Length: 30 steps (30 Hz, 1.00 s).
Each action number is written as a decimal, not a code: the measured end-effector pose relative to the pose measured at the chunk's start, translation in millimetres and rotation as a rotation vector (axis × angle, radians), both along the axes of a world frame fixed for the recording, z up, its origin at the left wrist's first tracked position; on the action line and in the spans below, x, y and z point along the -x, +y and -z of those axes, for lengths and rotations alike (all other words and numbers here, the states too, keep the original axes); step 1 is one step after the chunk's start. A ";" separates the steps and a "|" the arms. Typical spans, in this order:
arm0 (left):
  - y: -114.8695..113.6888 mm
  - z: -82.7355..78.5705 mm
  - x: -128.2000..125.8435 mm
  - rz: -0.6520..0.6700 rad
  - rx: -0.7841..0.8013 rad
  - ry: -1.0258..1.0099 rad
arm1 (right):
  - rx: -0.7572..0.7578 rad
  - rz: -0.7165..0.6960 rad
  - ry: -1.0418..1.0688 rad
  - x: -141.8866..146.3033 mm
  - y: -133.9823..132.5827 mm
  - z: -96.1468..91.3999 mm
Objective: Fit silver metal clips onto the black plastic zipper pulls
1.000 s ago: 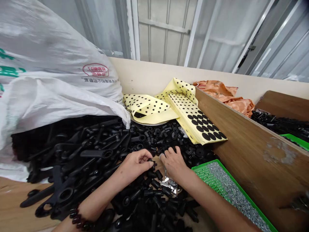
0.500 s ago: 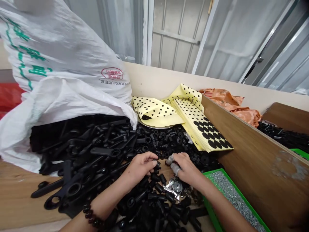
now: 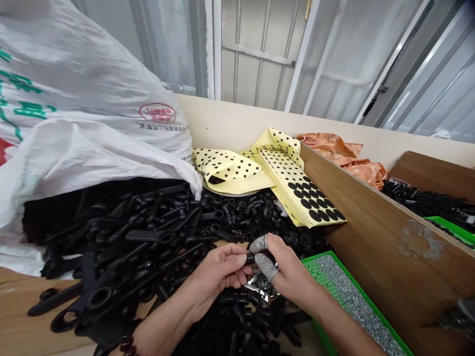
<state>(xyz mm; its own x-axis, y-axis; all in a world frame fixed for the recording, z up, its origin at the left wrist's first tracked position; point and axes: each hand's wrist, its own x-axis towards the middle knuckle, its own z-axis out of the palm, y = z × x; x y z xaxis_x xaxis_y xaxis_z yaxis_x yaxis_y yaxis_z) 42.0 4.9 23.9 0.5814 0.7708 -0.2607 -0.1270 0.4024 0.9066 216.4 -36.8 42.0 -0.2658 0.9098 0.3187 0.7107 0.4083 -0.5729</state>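
Observation:
My left hand (image 3: 217, 274) and my right hand (image 3: 284, 267) meet above a heap of black plastic parts (image 3: 156, 242). Both pinch one small black cylindrical part (image 3: 251, 258) between them. The right thumb and forefinger wear grey fingertip covers. Just under the hands lies a shiny metal piece (image 3: 260, 287) among the black parts. A dark bead bracelet sits on my left wrist.
A big white woven sack (image 3: 81, 128) spills long black handles at the left. Yellow sheets of black round stickers (image 3: 297, 188) lie at the back. A green tray (image 3: 315, 264) of small metal pieces is at the right, beside a wooden divider (image 3: 378, 232). Orange plastic (image 3: 349, 155) lies beyond.
Both hands have lifted off the pile and drawn together, toward me. They now hold a small black part between them, where a second ago they were picking among the parts.

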 end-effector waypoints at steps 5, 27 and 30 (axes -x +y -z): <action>-10.7 -1.6 -1.7 -0.015 0.084 -0.080 | 0.019 0.011 -0.179 -2.8 -9.2 -0.9; -31.9 -1.8 5.1 -0.044 -0.339 0.183 | 0.288 -0.128 0.290 1.0 -38.9 14.1; -34.0 -2.7 10.1 -0.020 -0.627 0.338 | 0.336 -0.107 0.346 3.8 -41.0 18.8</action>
<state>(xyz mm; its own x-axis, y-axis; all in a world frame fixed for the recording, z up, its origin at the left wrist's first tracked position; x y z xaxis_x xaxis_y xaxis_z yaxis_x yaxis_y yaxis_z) 31.9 -29.1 26.6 0.5312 0.8442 0.0719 0.2001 -0.2075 0.9576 212.6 -77.8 23.2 -0.2941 0.9507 0.0982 0.4193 0.2207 -0.8806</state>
